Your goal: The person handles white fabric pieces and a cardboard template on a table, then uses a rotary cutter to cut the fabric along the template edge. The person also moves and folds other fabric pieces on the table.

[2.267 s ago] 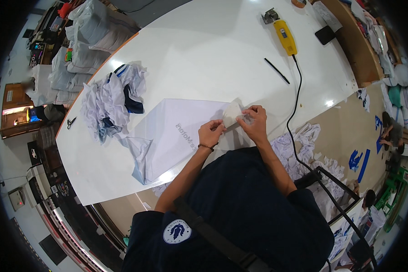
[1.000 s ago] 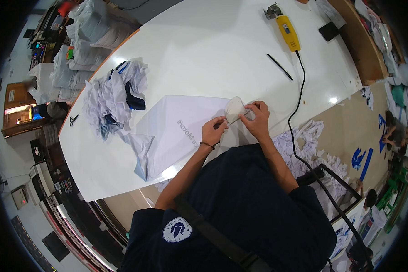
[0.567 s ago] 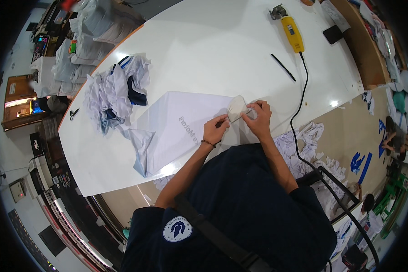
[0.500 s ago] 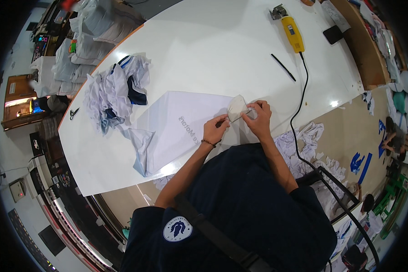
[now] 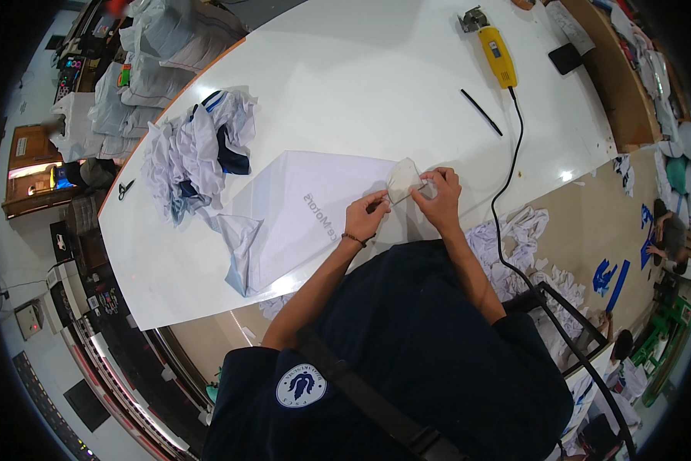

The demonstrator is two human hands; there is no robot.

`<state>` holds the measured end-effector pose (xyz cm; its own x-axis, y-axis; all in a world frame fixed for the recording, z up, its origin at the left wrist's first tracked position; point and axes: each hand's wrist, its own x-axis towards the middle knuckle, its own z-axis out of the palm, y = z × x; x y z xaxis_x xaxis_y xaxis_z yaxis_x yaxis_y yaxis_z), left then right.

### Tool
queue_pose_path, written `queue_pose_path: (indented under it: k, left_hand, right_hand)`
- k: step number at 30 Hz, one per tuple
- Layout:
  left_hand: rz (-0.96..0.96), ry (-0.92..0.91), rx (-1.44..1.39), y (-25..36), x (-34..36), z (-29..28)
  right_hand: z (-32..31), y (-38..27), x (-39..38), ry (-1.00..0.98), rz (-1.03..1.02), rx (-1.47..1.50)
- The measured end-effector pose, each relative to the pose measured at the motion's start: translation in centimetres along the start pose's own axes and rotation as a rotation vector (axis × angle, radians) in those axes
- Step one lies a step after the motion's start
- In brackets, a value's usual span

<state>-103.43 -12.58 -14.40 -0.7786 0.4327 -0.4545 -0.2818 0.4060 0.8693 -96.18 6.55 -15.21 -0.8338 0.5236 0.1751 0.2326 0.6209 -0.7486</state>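
Note:
A small cream-coloured flat piece with a curved outline [image 5: 402,178] lies over the right end of a large white fabric panel [image 5: 284,207] on the table. My left hand [image 5: 366,217] is closed, pinching at the cream piece's lower left edge. My right hand [image 5: 440,201] is closed too, with thumb and finger at the piece's right edge. Whether the fabric is also caught between my fingers is hidden. Printed lettering runs across the panel, and its left end is folded over in pale blue-grey.
Crumpled white and navy fabric [image 5: 199,150] is heaped left of the panel, near small scissors [image 5: 126,188]. A yellow electric cutter [image 5: 497,55], its cord [image 5: 507,192], a black pen [image 5: 481,113] and a dark flat object [image 5: 565,58] occupy the right side. Stuffed white bags [image 5: 157,58] stand beyond the left edge.
Both hands stay at the cream piece, with only slight finger movement. The whole view has shifted a little.

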Motion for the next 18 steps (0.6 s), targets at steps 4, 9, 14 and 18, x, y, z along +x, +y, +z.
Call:
queue_pose_path:
  k: [4,9,14,18]
  left_hand:
    - [0.0,-0.007,-0.014,0.04,0.0,-0.07]
    - [0.031,-0.008,-0.065,-0.68,0.14,-0.08]
    - [0.031,-0.027,-0.072,-0.72,0.1,-0.2]
    - [0.064,-0.032,-0.031,-0.73,0.08,-0.25]
  right_hand:
    - [-0.04,-0.07,-0.01,0.005,-0.002,-0.004]
    - [-0.05,-0.24,-0.09,0.007,0.002,-0.003]
    - [-0.07,-0.2,-0.07,0.017,-0.011,0.003]
    - [-0.09,-0.2,-0.05,0.007,0.001,-0.008]
